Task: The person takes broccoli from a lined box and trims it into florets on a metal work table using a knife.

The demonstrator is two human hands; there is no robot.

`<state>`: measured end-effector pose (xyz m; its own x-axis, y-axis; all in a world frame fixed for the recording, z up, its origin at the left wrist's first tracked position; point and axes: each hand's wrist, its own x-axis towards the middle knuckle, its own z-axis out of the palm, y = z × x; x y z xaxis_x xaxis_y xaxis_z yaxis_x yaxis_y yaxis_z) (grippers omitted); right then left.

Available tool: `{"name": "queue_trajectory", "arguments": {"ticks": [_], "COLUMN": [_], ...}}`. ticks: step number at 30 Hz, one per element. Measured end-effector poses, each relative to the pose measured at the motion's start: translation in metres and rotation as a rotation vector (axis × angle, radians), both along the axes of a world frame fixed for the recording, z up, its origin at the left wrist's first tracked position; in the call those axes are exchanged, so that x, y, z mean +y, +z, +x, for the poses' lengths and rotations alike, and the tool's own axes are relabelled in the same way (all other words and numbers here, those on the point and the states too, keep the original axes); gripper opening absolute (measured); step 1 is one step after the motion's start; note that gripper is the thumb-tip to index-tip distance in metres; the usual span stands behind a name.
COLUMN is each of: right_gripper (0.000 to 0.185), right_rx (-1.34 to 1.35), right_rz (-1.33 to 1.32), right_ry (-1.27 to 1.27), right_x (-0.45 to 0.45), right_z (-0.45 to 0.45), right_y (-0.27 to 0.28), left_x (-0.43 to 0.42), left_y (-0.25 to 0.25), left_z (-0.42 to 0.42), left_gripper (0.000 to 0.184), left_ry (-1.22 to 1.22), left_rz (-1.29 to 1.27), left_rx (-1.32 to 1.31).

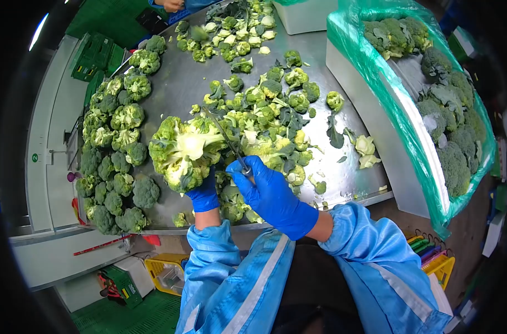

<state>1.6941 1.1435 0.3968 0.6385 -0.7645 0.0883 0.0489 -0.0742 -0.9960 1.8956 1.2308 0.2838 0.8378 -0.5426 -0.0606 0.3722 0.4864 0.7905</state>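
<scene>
A large broccoli head (188,149), its pale cut stem side facing up, is held from below by my left hand (204,195) in a blue glove; most of those fingers are behind the head. My right hand (270,195), also blue-gloved, is closed around the handle of a knife (227,136). The blade points up and left, at the right side of the broccoli head. Beneath and beyond my hands, a pile of cut florets (259,125) lies on the metal table (181,83).
Whole broccoli heads (117,133) line the table's left side. At right stands a white box with a green liner (398,106), holding broccoli. More florets (231,33) lie at the far end, near another person's hand (173,5). Yellow crates (163,273) are below the table.
</scene>
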Motion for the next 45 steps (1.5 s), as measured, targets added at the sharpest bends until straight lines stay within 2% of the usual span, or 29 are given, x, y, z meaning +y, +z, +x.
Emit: {"name": "queue_trajectory", "arguments": {"ticks": [1, 2, 4, 5, 9, 11, 14, 16, 18, 20, 21, 22, 23, 24, 25, 26, 28, 30, 32, 34, 37, 38, 39, 40, 41, 42, 43, 44, 45], "right_gripper": [0.028, 0.028, 0.027, 0.027, 0.027, 0.026, 0.027, 0.03, 0.03, 0.032, 0.031, 0.031, 0.034, 0.034, 0.032, 0.032, 0.03, 0.031, 0.032, 0.029, 0.03, 0.028, 0.026, 0.026, 0.027, 0.028, 0.029, 0.032, 0.033], "right_rx": [-0.062, -0.061, 0.188, 0.161, 0.088, 0.171, 0.2, 0.149, 0.108, 0.183, 0.21, 0.226, 0.183, 0.181, 0.089, -0.005, -0.078, 0.053, 0.122, 0.17, 0.274, 0.282, 0.29, 0.296, 0.33, 0.368, 0.403, 0.438, 0.419], "right_rz": [0.034, 0.033, -0.08, -0.061, 0.17, 0.487, 0.435, 0.475, 0.186, 0.037, -0.008, -0.056, 0.298, 0.292, 0.686, 1.083, 1.044, 0.867, 0.835, 0.803, 0.785, 0.783, 0.783, 0.789, 0.753, 0.722, 0.71, 0.697, 0.677], "right_ry": [-0.001, 0.001, 0.075, 0.101, 0.197, 0.348, 0.385, 0.357, 0.206, 0.195, 0.195, 0.187, 0.283, 0.291, 0.435, 0.585, 0.48, 0.316, 0.251, 0.308, 0.338, 0.345, 0.346, 0.319, 0.315, 0.289, 0.275, 0.254, 0.252], "right_x": [0.004, 0.009, 0.017, 0.018, 0.025, 0.021, 0.019, 0.03, 0.044, 0.042, 0.042, 0.039, 0.037, 0.027, 0.013, 0.004, -0.009, -0.012, -0.003, 0.006, 0.017, 0.02, 0.022, 0.024, 0.028, 0.03, 0.032, 0.033, 0.034], "right_z": [0.002, 0.007, 0.016, 0.015, 0.012, 0.002, 0.003, 0.025, 0.046, 0.043, 0.043, 0.045, 0.043, 0.04, 0.034, 0.028, 0.016, 0.009, 0.003, -0.002, -0.005, -0.006, -0.008, -0.008, -0.007, -0.01, -0.012, -0.013, -0.017], "right_y": [0.002, -0.004, -0.021, -0.024, -0.015, 0.005, 0.003, -0.013, -0.035, -0.048, -0.051, -0.047, -0.04, -0.028, -0.018, -0.011, -0.001, -0.009, -0.009, -0.011, -0.019, -0.023, -0.027, -0.031, -0.035, -0.037, -0.039, -0.039, -0.04], "left_x": [0.016, 0.02, 0.028, 0.036, 0.039, 0.029, 0.024, 0.025, 0.028, 0.025, 0.026, 0.026, 0.027, 0.03, 0.033, 0.035, 0.061, 0.1, 0.137, 0.146, 0.184, 0.209, 0.216, 0.245, 0.241, 0.274, 0.289, 0.27, 0.277], "left_y": [-0.037, -0.044, -0.056, -0.068, -0.04, 0.0, 0.028, 0.011, -0.013, -0.014, -0.003, 0.008, 0.019, 0.03, 0.043, 0.052, 0.051, 0.041, 0.029, 0.079, 0.101, 0.088, 0.094, 0.073, 0.073, 0.032, -0.001, 0.013, -0.005], "left_z": [0.018, 0.023, 0.033, 0.034, 0.039, 0.05, 0.051, 0.025, -0.01, -0.023, -0.03, -0.028, -0.024, -0.02, -0.01, -0.001, 0.025, 0.062, 0.105, 0.115, 0.184, 0.222, 0.228, 0.256, 0.241, 0.274, 0.284, 0.261, 0.278], "left_gripper": [0.074, 0.074, 0.074, 0.073, 0.067, 0.067, 0.067, 0.067, 0.068, 0.068, 0.069, 0.069, 0.069, 0.07, 0.056, 0.059, 0.061, 0.064, 0.068, 0.067, 0.06, 0.061, 0.067, 0.074, 0.076, 0.076, 0.076, 0.069, 0.063], "left_ry": [-0.011, -0.054, -0.11, -0.106, -0.235, -0.359, -0.444, -0.38, -0.381, -0.214, 0.054, 0.061, 0.071, 0.082, 0.105, 0.086, 0.109, 0.157, 0.213, 0.351, 0.644, 0.683, 0.744, 0.835, 0.707, 0.425, 0.364, 0.347, 0.387], "left_rz": [0.434, 0.296, 0.021, 0.397, 0.257, 0.192, 0.062, -0.143, -0.492, -0.407, -0.065, -0.071, -0.049, -0.025, -0.125, -0.151, -0.123, -0.152, -0.027, 0.185, 0.583, 0.723, 1.041, 1.528, 1.795, 1.986, 2.195, 2.19, 2.141], "left_rx": [-0.588, -0.443, -0.131, -0.61, -0.264, -0.184, -0.056, 0.059, 0.185, 0.199, 0.186, 0.183, 0.225, 0.268, 0.349, 0.319, 0.249, 0.224, -0.017, -0.192, -0.553, -0.698, -0.808, -1.237, -1.116, -1.072, -1.228, -1.208, -1.204]}}
